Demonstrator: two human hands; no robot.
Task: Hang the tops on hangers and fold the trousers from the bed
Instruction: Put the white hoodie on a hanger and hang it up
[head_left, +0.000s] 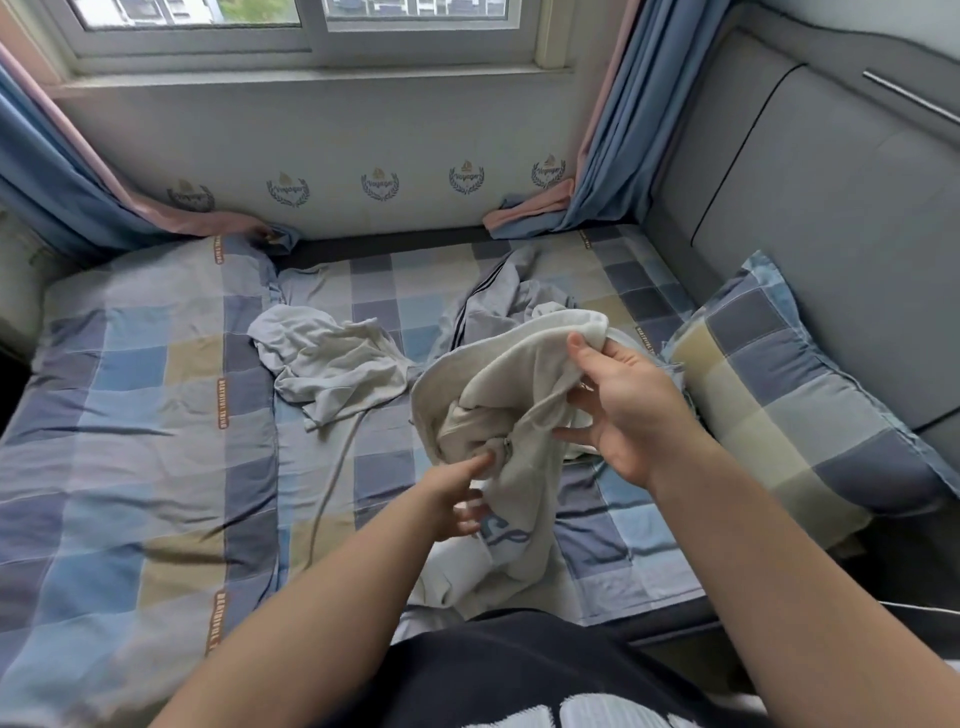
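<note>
I hold a cream-white top (511, 395) with blue lettering near its lower part, lifted above the checked bed sheet (156, 467). My right hand (618, 405) grips its upper edge, thumb on top of the fabric. My left hand (460, 496) reaches into the bunched middle of the top, fingers in the folds. A crumpled pale grey garment (332, 369) lies on the bed to the left, a thin cord trailing from it toward me. Another grey garment with dark stripes (498, 301) lies behind the top. No hanger is in view.
A checked pillow (795, 395) leans against the grey padded headboard (831, 208) on the right. Blue and pink curtains (613, 145) hang at both sides of the window, their ends resting on the bed. The wall runs along the bed's far edge.
</note>
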